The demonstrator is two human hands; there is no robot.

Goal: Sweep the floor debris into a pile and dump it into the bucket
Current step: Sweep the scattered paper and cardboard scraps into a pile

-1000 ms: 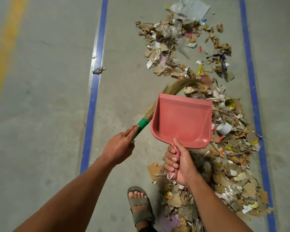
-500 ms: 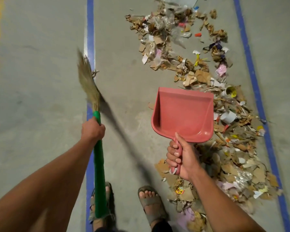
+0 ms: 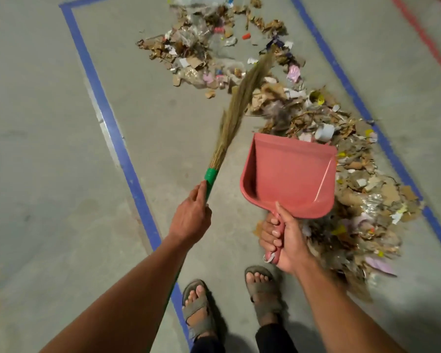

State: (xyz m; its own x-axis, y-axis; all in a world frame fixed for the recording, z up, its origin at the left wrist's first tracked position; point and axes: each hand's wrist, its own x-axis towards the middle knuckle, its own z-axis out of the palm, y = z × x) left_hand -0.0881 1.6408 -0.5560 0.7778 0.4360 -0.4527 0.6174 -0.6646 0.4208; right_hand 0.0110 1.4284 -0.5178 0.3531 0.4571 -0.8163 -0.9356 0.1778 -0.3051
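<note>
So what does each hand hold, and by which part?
Left hand grips the broom by its green handle; right hand grips the dustpan by its handle.

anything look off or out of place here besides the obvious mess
Nothing damaged. The debris is strung out in a long band rather than one pile, the dustpan in the right hand is empty, and no bucket is in view. The left hand holds the broom.

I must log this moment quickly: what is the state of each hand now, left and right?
Left hand: closed, gripping the broom at its green handle.
Right hand: closed, gripping the handle of the red dustpan.
</note>
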